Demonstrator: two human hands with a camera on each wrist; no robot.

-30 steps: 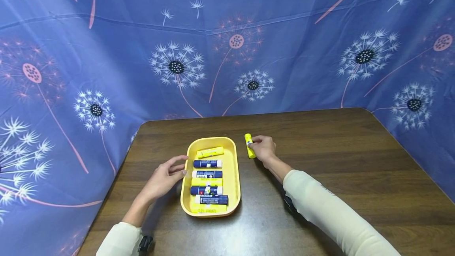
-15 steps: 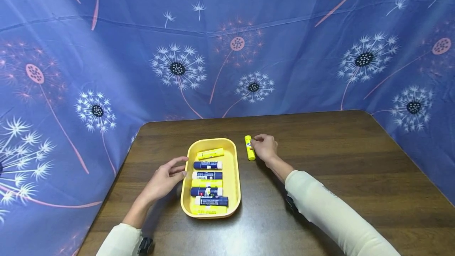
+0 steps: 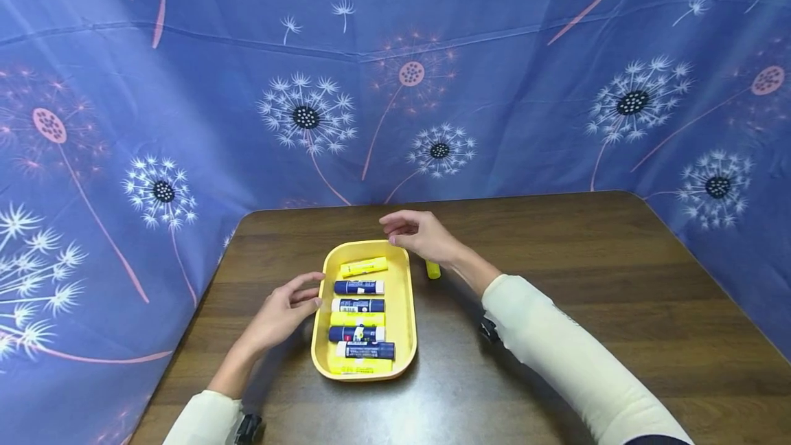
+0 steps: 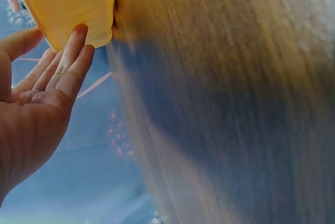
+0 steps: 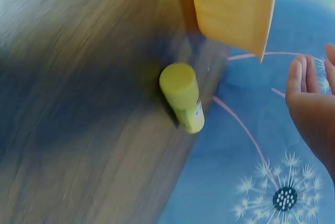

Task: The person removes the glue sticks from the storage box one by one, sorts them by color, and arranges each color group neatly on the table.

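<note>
A yellow tray (image 3: 404,314) holds several glue sticks, lying crosswise in a column: a yellow glue stick (image 3: 363,266) at the far end, blue glue sticks (image 3: 359,287) and more yellow ones below it. My left hand (image 3: 278,318) rests its fairly straight fingertips against the tray's left wall; in the left wrist view its palm (image 4: 36,114) shows. Over the tray's far right corner hovers my right hand (image 3: 426,235), fingers loosely bent and nothing held. Partly hidden under it, another yellow glue stick (image 3: 433,270) lies on the table; the right wrist view shows this glue stick (image 5: 180,93) whole.
The brown wooden table (image 3: 556,280) reaches well to the right of the tray. A blue cloth (image 3: 494,88) with dandelion prints hangs behind the table's far edge and along its sides.
My right hand has let go of the yellow glue stick on the table and moved left to the tray's far right corner. My left hand has stayed at the tray.
</note>
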